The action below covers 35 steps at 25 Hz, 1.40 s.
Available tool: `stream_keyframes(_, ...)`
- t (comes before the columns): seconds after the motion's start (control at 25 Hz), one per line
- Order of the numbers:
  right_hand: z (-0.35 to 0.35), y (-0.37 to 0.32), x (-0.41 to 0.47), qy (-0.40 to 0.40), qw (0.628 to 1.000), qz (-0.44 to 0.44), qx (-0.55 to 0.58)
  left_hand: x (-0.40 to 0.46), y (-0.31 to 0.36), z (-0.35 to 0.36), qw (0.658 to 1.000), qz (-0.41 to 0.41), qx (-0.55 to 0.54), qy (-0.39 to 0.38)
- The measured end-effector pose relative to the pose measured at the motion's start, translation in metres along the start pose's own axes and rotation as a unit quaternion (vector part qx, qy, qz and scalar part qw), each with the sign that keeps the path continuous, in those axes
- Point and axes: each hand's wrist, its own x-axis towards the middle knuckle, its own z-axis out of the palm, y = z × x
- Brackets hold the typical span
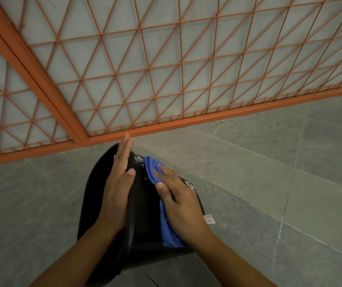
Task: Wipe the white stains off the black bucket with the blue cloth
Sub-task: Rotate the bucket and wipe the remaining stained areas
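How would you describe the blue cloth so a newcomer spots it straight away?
Below the orange grid fence, a black bucket lies on the grey floor. The blue cloth is on its right side, pressed under the right hand, and is the only blue thing there.

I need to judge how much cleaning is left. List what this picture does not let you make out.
- Head view: black bucket surface under the right hand and blue cloth is covered; stains there unknown.
- Its left side is hidden by the left hand.
- Its near end is hidden by the forearms.
- White tag: print too small.
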Motion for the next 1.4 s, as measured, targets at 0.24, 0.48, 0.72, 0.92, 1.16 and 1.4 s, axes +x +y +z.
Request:
stream_keyframes(0.24,0.001,-0.009,-0.015,0.02,0.998,-0.046,0.05,0.005,0.0,0.014,0.999,0.014,-0.035,-0.022)
stream_keyframes(0.48,-0.006,-0.01,0.017,0.044,0.997,0.015,0.062,0.007,0.004,0.013,1.0,-0.006,-0.028,-0.012)
stream_keyframes(0.72,0.003,-0.025,0.003,0.013,0.997,-0.057,0.048,0.01,0.002,0.009,0.998,-0.029,-0.049,-0.025)
stream_keyframes(0.92,-0.005,-0.014,0.018,0.058,0.996,0.042,0.045,0.011,0.003,0.009,0.999,-0.025,-0.024,-0.024)
stream_keyframes(1.16,-0.001,-0.015,0.002,0.008,0.999,-0.015,0.042,0.011,0.001,0.008,0.999,0.001,-0.024,-0.023)
stream_keyframes(1.4,-0.006,-0.013,-0.01,0.028,0.999,0.032,0.003,0.01,0.006,0.012,1.0,0.004,-0.013,-0.018)
